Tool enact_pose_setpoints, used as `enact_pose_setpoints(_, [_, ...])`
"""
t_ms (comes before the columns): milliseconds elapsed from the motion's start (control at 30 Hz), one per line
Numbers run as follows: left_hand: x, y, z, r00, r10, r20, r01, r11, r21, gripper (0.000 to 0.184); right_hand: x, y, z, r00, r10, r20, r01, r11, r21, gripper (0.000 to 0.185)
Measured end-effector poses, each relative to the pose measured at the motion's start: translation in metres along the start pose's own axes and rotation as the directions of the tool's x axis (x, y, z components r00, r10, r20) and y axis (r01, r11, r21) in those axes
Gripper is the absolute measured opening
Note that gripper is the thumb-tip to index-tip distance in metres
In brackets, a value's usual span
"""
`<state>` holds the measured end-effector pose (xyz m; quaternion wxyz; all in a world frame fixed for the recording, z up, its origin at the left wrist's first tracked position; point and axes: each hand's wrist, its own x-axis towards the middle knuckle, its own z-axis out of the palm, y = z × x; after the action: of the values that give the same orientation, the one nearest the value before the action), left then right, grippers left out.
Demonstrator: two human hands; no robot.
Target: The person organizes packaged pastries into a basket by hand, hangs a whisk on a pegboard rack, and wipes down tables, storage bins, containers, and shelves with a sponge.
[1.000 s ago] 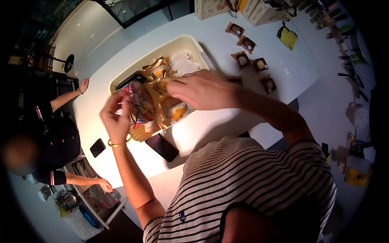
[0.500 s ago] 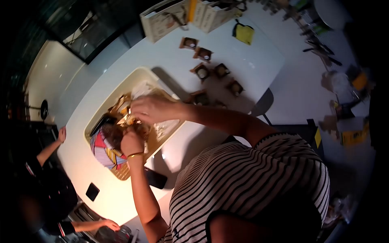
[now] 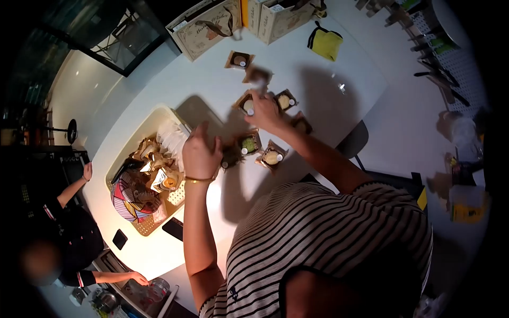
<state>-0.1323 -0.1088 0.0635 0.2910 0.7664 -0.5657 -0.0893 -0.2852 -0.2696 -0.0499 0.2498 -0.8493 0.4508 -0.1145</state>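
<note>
My left hand (image 3: 201,155), fingers apart and empty, hovers beside the right rim of the cream basket (image 3: 177,117). Inside the basket lie gold-wrapped pastries (image 3: 166,180), white packets (image 3: 173,139) and a colourful patterned bag (image 3: 127,199). Farther right, my right hand (image 3: 266,112) has its thumb and fingers around a wrapped round pastry (image 3: 247,104) on the white table. A blurred brown packet (image 3: 258,77) is just above that hand. Other wrapped pastries lie around it: a pale one (image 3: 285,100), a green one (image 3: 248,143) and a cream one (image 3: 273,157).
Printed paper bags (image 3: 209,31) stand at the table's back edge, near a yellow pouch (image 3: 325,44). One phone (image 3: 120,239) lies front left; another dark phone (image 3: 174,228) is beside the basket. At the left, a person (image 3: 74,228) rests one hand on the table's edge.
Both my hands have left the basket. The right moved onto the pastries on the table, and the left moved to the basket's right side and opened. The view has shifted slightly.
</note>
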Motion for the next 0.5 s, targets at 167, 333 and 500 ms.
enact_pose_setpoints(167, [0.025,-0.016,0.054,0.945,-0.270,0.184,0.324,0.697,-0.640,0.042,-0.043,-0.046,-0.060,0.923,-0.383,-0.050,0.385,0.902,0.195,0.075])
enact_pose_setpoints(333, [0.024,0.007,0.027,0.855,-0.291,0.429,0.517,0.428,-0.741,0.034,-0.031,-0.031,-0.078,0.849,-0.503,-0.160,0.510,0.702,0.498,0.066])
enact_pose_setpoints(500, [0.014,0.017,-0.002,0.886,-0.362,0.290,0.441,0.464,-0.768,0.037,0.003,0.094,-0.073,0.928,-0.368,0.063,0.373,0.907,-0.193,0.079])
